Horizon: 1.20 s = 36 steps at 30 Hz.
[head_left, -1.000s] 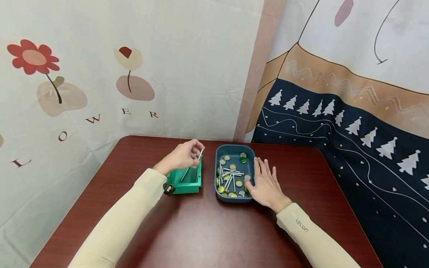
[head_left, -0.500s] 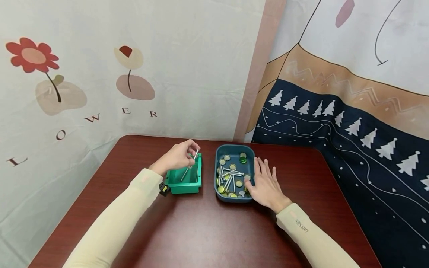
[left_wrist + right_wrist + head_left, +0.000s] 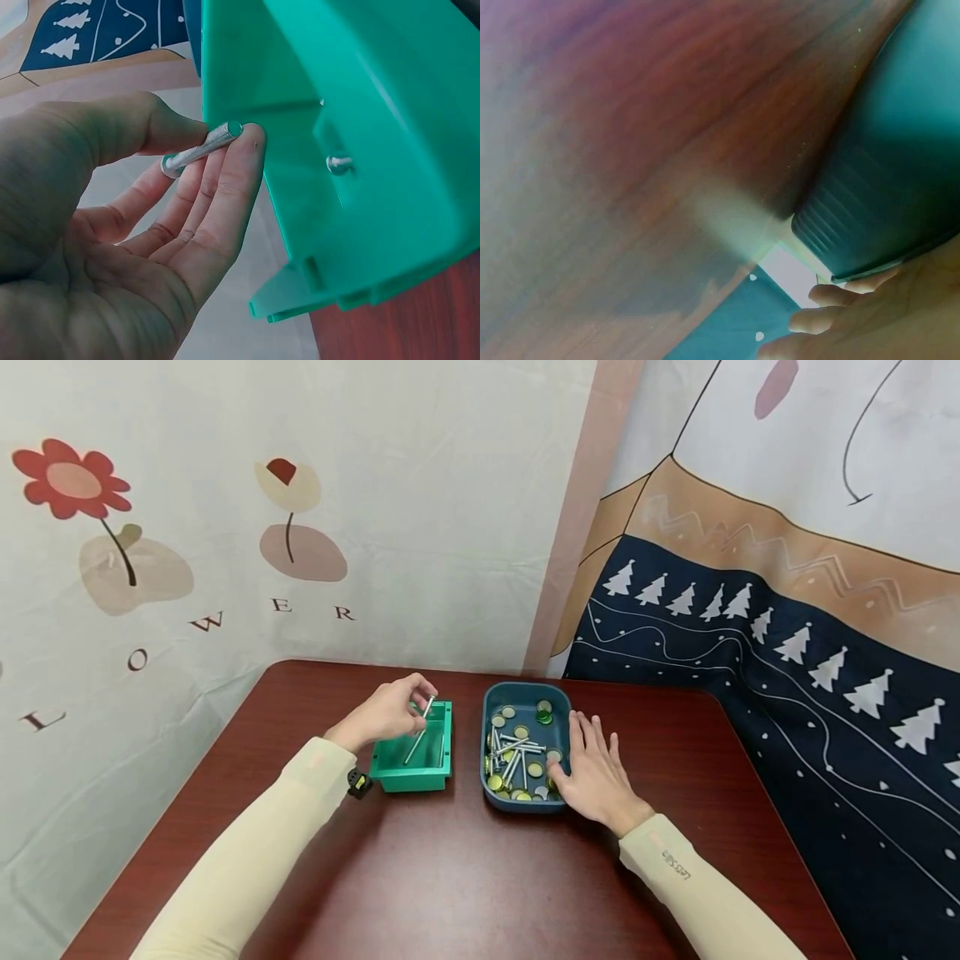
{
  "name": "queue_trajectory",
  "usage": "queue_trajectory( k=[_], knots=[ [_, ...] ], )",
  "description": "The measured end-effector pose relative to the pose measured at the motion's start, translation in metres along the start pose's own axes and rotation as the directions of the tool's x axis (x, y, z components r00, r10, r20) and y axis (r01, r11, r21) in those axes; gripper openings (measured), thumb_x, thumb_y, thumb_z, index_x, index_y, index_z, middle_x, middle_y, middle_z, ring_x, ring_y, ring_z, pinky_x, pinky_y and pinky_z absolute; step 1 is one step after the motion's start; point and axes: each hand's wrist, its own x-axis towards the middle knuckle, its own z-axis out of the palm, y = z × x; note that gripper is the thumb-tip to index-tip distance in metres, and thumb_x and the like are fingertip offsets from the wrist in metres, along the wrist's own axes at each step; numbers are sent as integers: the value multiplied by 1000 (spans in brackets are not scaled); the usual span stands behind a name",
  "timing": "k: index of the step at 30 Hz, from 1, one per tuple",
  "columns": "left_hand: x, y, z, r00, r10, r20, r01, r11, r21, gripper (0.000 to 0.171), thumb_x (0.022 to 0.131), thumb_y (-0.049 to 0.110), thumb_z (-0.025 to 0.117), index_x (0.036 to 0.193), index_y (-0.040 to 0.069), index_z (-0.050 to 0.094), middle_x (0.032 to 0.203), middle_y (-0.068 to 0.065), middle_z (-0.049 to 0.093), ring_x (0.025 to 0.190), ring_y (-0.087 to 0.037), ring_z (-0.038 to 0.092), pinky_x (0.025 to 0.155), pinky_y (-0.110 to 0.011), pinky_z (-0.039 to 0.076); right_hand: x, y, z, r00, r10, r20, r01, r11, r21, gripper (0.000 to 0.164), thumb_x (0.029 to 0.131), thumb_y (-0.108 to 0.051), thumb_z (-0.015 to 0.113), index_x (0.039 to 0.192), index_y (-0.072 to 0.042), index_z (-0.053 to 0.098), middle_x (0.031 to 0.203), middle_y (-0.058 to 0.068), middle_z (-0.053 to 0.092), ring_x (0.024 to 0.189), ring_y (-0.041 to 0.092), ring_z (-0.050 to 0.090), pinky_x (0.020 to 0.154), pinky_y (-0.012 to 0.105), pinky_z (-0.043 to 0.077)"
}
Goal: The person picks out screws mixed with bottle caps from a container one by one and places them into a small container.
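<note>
A silver bolt (image 3: 196, 152) sits tilted, pinched between the thumb and fingers of the person's left hand (image 3: 381, 713), perhaps so its ends stay free. Just beneath that hand is a green box (image 3: 412, 782) with another bolt (image 3: 414, 749) inside. Right of the left hand, a blue tray (image 3: 522, 807) holds loose bolts (image 3: 517, 747) and round caps (image 3: 495, 783). The right hand (image 3: 598, 777), fingers straight and slightly spread, rests against the tray, thumb over its rim, probably steadying it on the tabletop (image 3: 442, 877).

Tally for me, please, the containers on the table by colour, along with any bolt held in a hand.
Green container: 1
Blue container: 1
Bolt held in the left hand: 1
Total: 3
</note>
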Motion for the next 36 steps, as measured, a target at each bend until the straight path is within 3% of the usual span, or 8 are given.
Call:
queue_trajectory(
  k=[6, 14, 25, 36],
  knots=[
    [-3, -2, -2, 1000, -11, 15, 11, 1000, 5, 50, 101, -7, 76, 149, -2, 63, 128, -25, 73, 104, -30, 85, 82, -36, 72, -1, 0, -1, 1000, 3, 5, -3, 1000, 11, 95, 118, -48, 59, 187, -3, 11, 194, 24, 21, 183, 52, 10, 143, 82, 8],
    [-2, -5, -3, 1000, -14, 26, 12, 996, 89, 47, 100, -2, 78, 146, 2, 66, 125, -21, 75, 99, -26, 75, 80, -33, 65, -1, -1, -2, 1000, 2, 4, -2, 1000, 8, 96, 118, -48, 60, 187, -2, 11, 193, 25, 22, 182, 53, 12, 143, 82, 9],
    [-2, -2, 0, 995, -51, 81, 43, 994, 98, 43, 104, -3, 77, 146, 0, 67, 115, -17, 75, 80, -19, 77, 82, -35, 69, 0, -2, -1, 1000, 1, 4, -1, 1000, 1, 96, 118, -48, 60, 187, -2, 11, 193, 25, 22, 182, 54, 12, 142, 83, 10],
    [-1, 0, 2, 989, -86, 124, 74, 993, 96, 41, 107, -3, 75, 148, -3, 66, 110, -17, 74, 81, -22, 81, 85, -39, 74, 0, -2, -2, 1000, 5, 8, -5, 1000, 8, 96, 118, -47, 60, 187, -2, 11, 194, 25, 21, 182, 54, 11, 142, 83, 9]
  ],
)
